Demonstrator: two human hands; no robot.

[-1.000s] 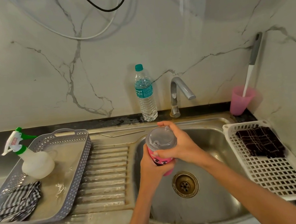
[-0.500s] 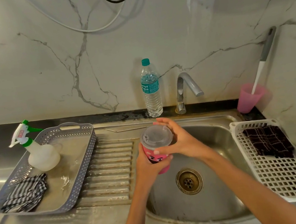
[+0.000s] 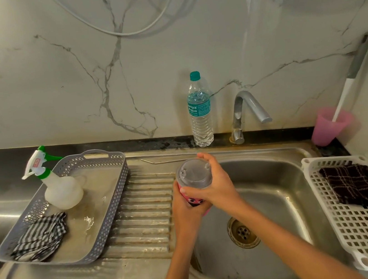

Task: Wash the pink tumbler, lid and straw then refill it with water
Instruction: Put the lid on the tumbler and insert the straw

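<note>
Holding the pink tumbler above the sink basin's left edge, left hand wraps its body, right hand grip curls round the lid; risk: lid frees abruptly, tumbler slips, drops into basin.

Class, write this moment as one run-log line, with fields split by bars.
left hand: holds pink tumbler over sink | right hand: grips lid | straw: lies on sink rim | tap: no water visible
</note>
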